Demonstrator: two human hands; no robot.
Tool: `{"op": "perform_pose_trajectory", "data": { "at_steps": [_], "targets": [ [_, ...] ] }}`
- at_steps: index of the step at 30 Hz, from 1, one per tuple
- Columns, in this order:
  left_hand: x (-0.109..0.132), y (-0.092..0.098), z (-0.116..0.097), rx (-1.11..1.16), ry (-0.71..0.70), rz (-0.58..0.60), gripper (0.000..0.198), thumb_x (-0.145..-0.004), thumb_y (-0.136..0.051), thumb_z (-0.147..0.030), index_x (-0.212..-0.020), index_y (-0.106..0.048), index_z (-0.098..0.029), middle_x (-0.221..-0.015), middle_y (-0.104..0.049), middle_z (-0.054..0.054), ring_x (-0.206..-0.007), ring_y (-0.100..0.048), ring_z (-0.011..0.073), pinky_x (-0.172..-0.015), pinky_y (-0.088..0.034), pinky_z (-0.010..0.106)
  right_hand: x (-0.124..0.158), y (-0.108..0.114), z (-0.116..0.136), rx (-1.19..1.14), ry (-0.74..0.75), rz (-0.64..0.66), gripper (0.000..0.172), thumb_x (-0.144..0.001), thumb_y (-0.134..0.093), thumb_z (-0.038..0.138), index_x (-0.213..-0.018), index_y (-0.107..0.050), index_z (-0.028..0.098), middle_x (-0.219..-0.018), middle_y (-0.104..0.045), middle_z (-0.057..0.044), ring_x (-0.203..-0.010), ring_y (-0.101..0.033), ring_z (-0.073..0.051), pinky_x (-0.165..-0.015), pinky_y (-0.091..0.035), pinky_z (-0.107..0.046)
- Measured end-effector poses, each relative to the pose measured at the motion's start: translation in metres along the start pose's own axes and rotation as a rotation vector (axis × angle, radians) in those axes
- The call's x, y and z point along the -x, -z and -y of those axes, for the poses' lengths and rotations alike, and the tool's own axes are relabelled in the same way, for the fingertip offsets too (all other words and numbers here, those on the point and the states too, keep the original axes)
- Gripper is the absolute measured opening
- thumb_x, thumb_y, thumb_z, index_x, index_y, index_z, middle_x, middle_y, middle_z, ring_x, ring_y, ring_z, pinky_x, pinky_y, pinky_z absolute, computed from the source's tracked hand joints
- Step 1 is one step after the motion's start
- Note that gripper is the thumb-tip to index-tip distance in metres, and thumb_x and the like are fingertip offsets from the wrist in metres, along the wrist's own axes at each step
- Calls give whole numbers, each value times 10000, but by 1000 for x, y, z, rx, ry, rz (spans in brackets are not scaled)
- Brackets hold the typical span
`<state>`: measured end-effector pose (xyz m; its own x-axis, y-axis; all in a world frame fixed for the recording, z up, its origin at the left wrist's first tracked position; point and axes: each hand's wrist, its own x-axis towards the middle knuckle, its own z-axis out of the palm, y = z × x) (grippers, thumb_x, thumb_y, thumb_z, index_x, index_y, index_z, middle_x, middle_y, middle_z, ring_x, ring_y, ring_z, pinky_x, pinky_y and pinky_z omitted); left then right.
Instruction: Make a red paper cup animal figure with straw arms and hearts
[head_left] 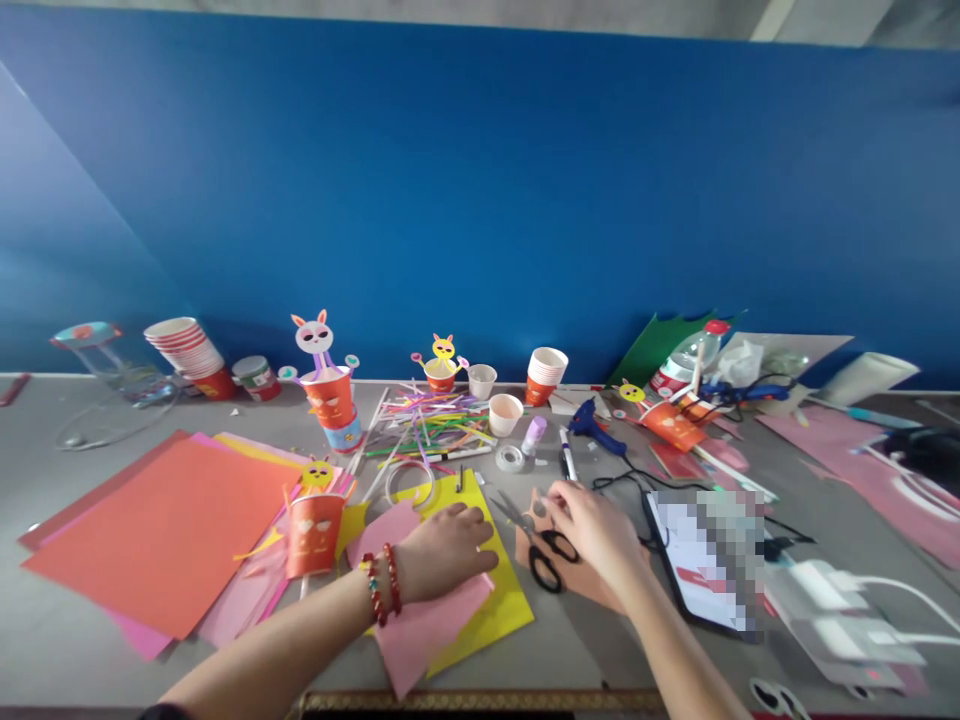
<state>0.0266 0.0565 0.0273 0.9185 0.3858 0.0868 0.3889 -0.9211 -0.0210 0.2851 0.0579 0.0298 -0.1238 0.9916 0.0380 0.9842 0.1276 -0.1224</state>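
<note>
My left hand [450, 548], with red bead bracelets at the wrist, lies palm down on a piece of pink paper [405, 640], its fingers stretched out. Beneath that is a yellow sheet [506, 610]. To the right, my right hand [589, 520] has thumb and fingers drawn together over a peach paper piece [589, 585]. A small greyish round spot shows at its fingertips; I cannot make out what it is. Between the hands lie black-handled scissors [545, 572], blades parted and pointing away. A red paper cup [313, 540] with a yellow animal head stands left of my left hand.
Coloured sheets [172, 530] cover the left side. Behind my hands are straws [427, 430], a tape roll [510, 458], a glue stick [534, 436] and a blue glue gun [596, 430] with a trailing cord. At right are a tablet [701, 570] and power strip [832, 620].
</note>
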Motion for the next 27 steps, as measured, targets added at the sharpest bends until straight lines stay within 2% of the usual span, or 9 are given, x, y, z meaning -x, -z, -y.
{"op": "perform_pose_trajectory", "data": {
  "at_steps": [4, 5, 7, 10, 15, 18, 21, 24, 27],
  "targets": [
    [21, 3, -15, 158, 414, -46, 158, -956, -581, -255, -1106, -616, -219, -1082, -651, 64, -961, -605, 239, -820, -508, 385, -26, 6, -18, 94, -135, -7, 200, -993, -465, 241, -978, -658, 190, -875, -758, -96, -760, -729, -254, -567, -395, -273],
    [29, 1, -20, 225, 486, -51, 242, -929, -624, -335, -1139, -606, -216, -1128, -644, 73, -1004, -603, 254, -871, -510, 408, -32, 6, -22, 111, -160, -1, 202, -990, -465, 232, -1017, -658, 180, -889, -758, -114, -787, -731, -263, -579, -408, -278],
    [46, -4, -29, 289, 566, -41, 590, -788, -752, -493, -1260, -563, -196, -1276, -605, 122, -1143, -568, 328, -972, -489, 484, -43, 4, -27, 132, -202, 17, 218, -971, -483, 214, -1102, -648, 156, -922, -757, -140, -827, -734, -281, -614, -441, -294],
    [69, -15, -37, 332, 530, 36, 872, -685, -809, -548, -1408, -472, -197, -1479, -487, 162, -1343, -440, 397, -1122, -366, 577, -53, -2, -32, 136, -239, 61, 281, -937, -503, 188, -1180, -632, 134, -975, -759, -156, -834, -738, -287, -655, -478, -315],
    [83, -17, -35, 395, 430, 132, 818, -794, -725, -394, -1511, -349, -275, -1604, -347, 120, -1483, -284, 342, -1215, -215, 586, -56, -8, -38, 108, -246, 101, 406, -954, -457, 228, -1342, -568, 184, -1140, -741, -140, -915, -728, -261, -700, -511, -307],
    [84, -9, -31, 425, 350, 144, 780, -826, -634, -276, -1530, -302, -336, -1637, -291, 75, -1501, -253, 340, -1209, -192, 620, -56, -8, -42, 101, -241, 117, 446, -954, -429, 210, -1383, -549, 203, -1189, -731, -124, -959, -720, -265, -710, -520, -314],
    [86, -2, -27, 422, 277, 170, 816, -777, -576, -167, -1526, -311, -352, -1661, -226, 55, -1504, -239, 360, -1192, -182, 659, -57, -8, -44, 107, -231, 123, 453, -942, -441, 195, -1378, -563, 190, -1138, -748, -138, -924, -730, -283, -706, -516, -331],
    [85, 0, -28, 403, 263, 174, 845, -729, -551, -116, -1518, -335, -327, -1656, -240, 72, -1497, -255, 362, -1181, -185, 675, -59, -9, -45, 101, -210, 112, 452, -919, -488, 195, -1360, -585, 182, -1081, -762, -156, -883, -734, -295, -706, -506, -339],
    [81, -2, -31, 389, 247, 128, 771, -773, -540, -136, -1502, -365, -319, -1638, -288, 84, -1481, -293, 348, -1171, -211, 674, -61, -8, -48, 57, -194, 84, 430, -896, -518, 197, -1310, -633, 210, -1038, -774, -137, -885, -731, -289, -712, -499, -327]
  ]
}}
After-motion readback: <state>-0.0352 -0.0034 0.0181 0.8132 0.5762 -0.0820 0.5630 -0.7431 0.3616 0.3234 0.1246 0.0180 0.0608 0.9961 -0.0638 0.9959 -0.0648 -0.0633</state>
